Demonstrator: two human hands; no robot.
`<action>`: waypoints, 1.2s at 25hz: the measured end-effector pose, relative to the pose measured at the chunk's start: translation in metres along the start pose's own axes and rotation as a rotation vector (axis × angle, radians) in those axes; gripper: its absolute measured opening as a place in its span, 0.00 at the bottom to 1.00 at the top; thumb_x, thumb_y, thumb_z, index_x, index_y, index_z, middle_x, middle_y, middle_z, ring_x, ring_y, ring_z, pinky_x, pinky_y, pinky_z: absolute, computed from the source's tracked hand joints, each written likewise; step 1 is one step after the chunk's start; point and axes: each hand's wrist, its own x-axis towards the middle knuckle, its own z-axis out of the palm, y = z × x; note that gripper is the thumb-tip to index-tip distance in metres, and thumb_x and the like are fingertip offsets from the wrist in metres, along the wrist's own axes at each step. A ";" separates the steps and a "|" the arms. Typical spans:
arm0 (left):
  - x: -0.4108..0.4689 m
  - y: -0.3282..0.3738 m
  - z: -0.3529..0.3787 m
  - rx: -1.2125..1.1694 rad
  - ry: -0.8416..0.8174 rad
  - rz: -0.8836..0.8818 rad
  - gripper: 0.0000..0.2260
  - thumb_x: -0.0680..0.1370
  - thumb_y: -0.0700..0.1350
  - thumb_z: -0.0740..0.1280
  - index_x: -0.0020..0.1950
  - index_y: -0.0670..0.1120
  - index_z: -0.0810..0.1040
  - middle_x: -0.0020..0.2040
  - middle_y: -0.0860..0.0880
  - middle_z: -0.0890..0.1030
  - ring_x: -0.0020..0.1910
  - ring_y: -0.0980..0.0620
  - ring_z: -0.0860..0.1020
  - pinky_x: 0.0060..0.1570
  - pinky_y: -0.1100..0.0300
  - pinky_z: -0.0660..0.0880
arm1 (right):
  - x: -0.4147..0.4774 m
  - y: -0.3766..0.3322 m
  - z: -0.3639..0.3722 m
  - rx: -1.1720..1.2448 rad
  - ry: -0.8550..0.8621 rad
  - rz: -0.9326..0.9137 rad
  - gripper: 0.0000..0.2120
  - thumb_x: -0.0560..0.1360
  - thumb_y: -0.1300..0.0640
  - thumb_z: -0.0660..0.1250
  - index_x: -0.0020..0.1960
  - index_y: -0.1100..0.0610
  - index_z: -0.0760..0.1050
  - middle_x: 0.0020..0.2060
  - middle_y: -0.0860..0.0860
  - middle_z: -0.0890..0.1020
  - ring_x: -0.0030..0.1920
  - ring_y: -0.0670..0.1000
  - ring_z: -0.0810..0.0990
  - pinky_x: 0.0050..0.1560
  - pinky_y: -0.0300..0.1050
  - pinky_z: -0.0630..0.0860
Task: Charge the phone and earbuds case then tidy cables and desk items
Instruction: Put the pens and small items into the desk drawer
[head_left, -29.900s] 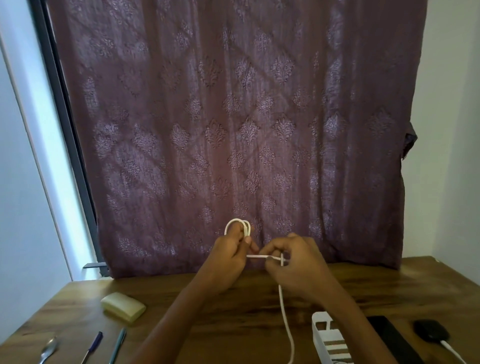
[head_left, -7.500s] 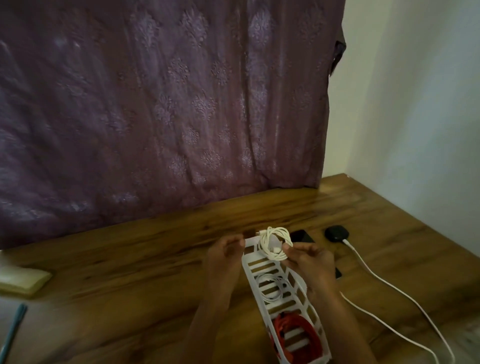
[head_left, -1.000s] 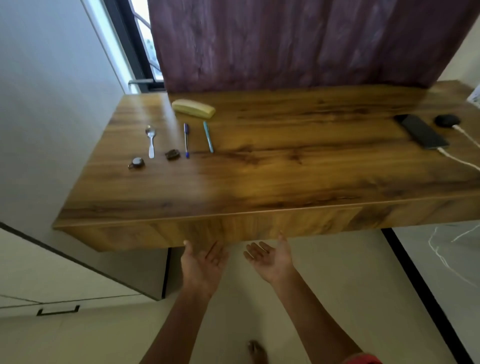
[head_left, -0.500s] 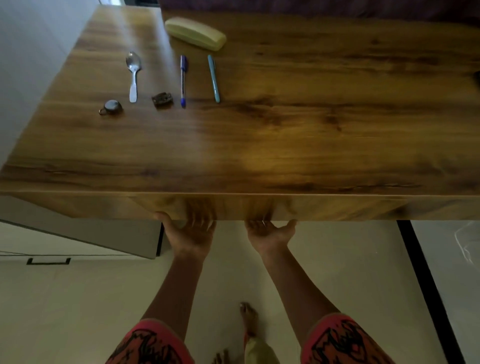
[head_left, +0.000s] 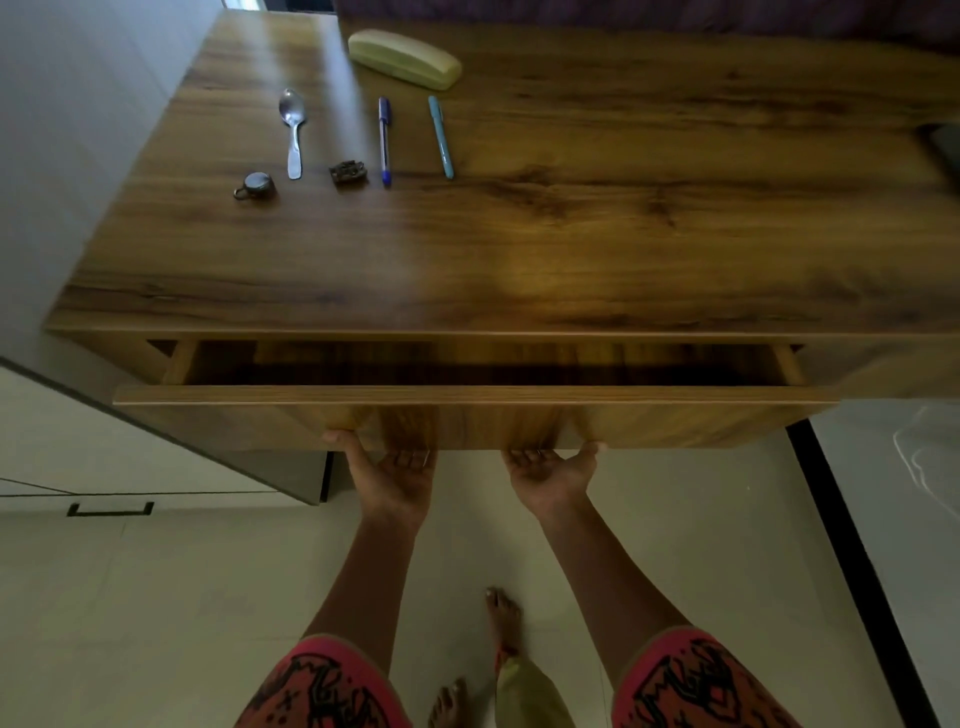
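Observation:
The wooden desk (head_left: 519, 249) has its wide drawer (head_left: 467, 413) pulled out a little, showing a dark inside in which I can make out no contents. My left hand (head_left: 395, 478) and my right hand (head_left: 550, 473) are palm-up below the drawer front, with fingers hooked under its lower edge. On the desk's left part lie a spoon (head_left: 293, 135), a blue pen (head_left: 384, 140), a teal pen (head_left: 440, 136), a pale green glasses case (head_left: 404, 58), a small round metal item (head_left: 254, 185) and a small brown item (head_left: 348, 171). A dark phone corner (head_left: 945, 148) shows at the right edge.
A white cabinet with a black handle (head_left: 110, 509) stands low at the left, beside a grey panel under the desk. My bare feet (head_left: 504, 618) are on the pale floor. A dark strip (head_left: 857, 561) runs along the floor at the right.
Both hands rose to the underside of the drawer front and took hold of it. The drawer has slid out toward me, opening a gap below the desk top.

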 end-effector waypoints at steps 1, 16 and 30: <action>-0.008 -0.001 -0.010 0.011 -0.007 -0.009 0.43 0.68 0.71 0.61 0.72 0.45 0.59 0.64 0.41 0.73 0.61 0.42 0.74 0.65 0.47 0.69 | -0.009 0.003 -0.010 -0.003 0.003 -0.002 0.42 0.73 0.30 0.49 0.73 0.62 0.54 0.70 0.62 0.63 0.70 0.62 0.63 0.71 0.58 0.60; -0.159 -0.039 -0.134 -0.049 0.042 -0.061 0.44 0.68 0.71 0.60 0.70 0.39 0.62 0.66 0.41 0.72 0.63 0.43 0.72 0.69 0.46 0.64 | -0.122 0.042 -0.167 -0.039 0.006 -0.020 0.44 0.72 0.29 0.46 0.73 0.64 0.53 0.71 0.63 0.61 0.71 0.62 0.62 0.71 0.58 0.59; -0.220 -0.050 -0.175 0.016 0.027 -0.073 0.48 0.67 0.73 0.58 0.72 0.38 0.57 0.68 0.39 0.69 0.66 0.42 0.70 0.70 0.48 0.62 | -0.168 0.045 -0.226 -0.072 -0.042 0.054 0.44 0.73 0.30 0.46 0.74 0.64 0.47 0.73 0.62 0.57 0.73 0.61 0.56 0.74 0.56 0.52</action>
